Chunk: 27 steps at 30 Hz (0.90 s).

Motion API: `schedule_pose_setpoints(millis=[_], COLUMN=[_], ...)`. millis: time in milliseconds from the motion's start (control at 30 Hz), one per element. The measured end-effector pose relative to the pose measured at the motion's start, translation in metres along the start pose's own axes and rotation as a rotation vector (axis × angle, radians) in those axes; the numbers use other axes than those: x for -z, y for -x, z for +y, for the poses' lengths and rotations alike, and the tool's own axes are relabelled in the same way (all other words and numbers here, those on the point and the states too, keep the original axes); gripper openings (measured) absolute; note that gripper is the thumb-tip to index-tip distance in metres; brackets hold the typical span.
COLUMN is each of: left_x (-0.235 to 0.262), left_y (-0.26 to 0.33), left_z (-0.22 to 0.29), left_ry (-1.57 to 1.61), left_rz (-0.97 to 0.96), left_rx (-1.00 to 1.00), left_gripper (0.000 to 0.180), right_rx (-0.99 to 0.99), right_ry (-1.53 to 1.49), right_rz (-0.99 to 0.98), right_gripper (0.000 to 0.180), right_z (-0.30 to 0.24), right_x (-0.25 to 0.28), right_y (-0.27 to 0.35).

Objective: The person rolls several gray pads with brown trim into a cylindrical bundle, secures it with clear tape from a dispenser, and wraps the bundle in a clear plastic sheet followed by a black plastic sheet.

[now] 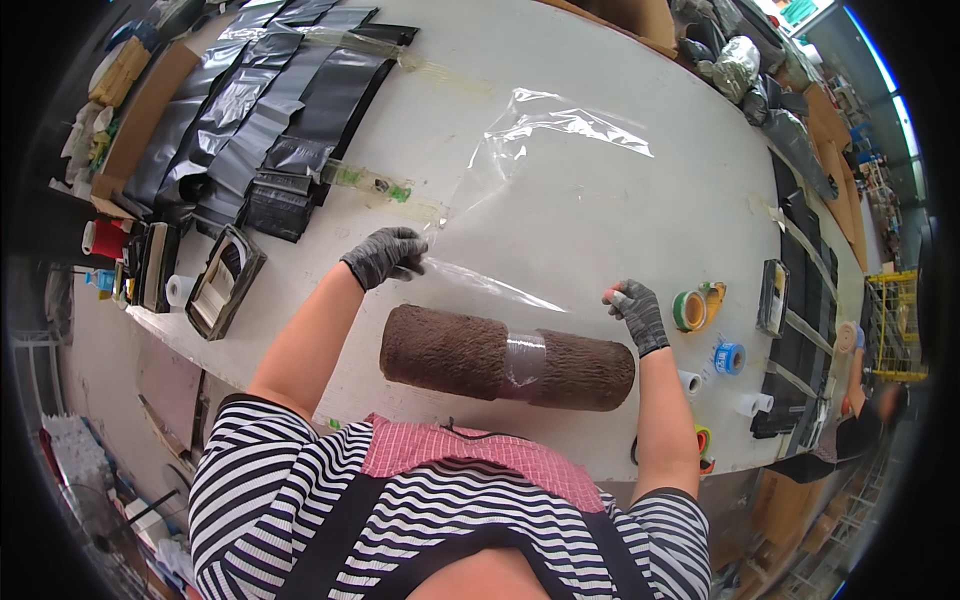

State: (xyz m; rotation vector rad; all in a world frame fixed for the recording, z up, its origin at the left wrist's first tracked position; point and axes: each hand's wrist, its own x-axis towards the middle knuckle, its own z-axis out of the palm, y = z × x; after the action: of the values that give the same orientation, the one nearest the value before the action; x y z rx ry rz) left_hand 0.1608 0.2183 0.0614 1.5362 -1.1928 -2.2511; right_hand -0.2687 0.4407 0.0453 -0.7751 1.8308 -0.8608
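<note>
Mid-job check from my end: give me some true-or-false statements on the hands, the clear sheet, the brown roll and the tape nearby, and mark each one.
1. The left hand pinches the clear plastic sheet. True.
2. The right hand is resting on the brown roll. False: it is raised beyond the roll's right end, apart from it.
3. The brown roll lies between the person's body and the clear plastic sheet. True.
4. The clear band goes around the brown roll's left end. False: it goes around the middle.
5. The blue tape roll is to the right of the brown roll. True.
6. Neither hand wears a glove. False: both wear dark grey gloves.
</note>
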Motion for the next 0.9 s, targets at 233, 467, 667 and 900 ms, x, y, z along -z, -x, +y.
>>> schedule_pose_setpoints(millis=[233,467,667,900], left_x=[0.009,-0.018,0.006,0.004], left_y=[-0.018,-0.028,-0.033,-0.002], left_z=[-0.012,-0.006,-0.02,-0.045], left_ry=[0.158,-0.278,-0.319,-0.898], left_rz=[-0.169,0.061,-0.02,0.161], left_rx=[-0.053,-0.213,-0.192,-0.764], left_gripper=[0.008,0.023,0.031,0.009], right_rx=[0.053,0.129,0.098,0.285], right_ry=[-0.098,-0.093,-0.109,0.19], right_rz=[0.139,0.076,0.084,0.217], right_gripper=[0.008,0.01,0.014,0.02], right_z=[0.014,0.014,0.009,0.061], right_x=[-0.01,-0.01,-0.006,0.012], right_y=[0.005,0.006,0.015,0.027])
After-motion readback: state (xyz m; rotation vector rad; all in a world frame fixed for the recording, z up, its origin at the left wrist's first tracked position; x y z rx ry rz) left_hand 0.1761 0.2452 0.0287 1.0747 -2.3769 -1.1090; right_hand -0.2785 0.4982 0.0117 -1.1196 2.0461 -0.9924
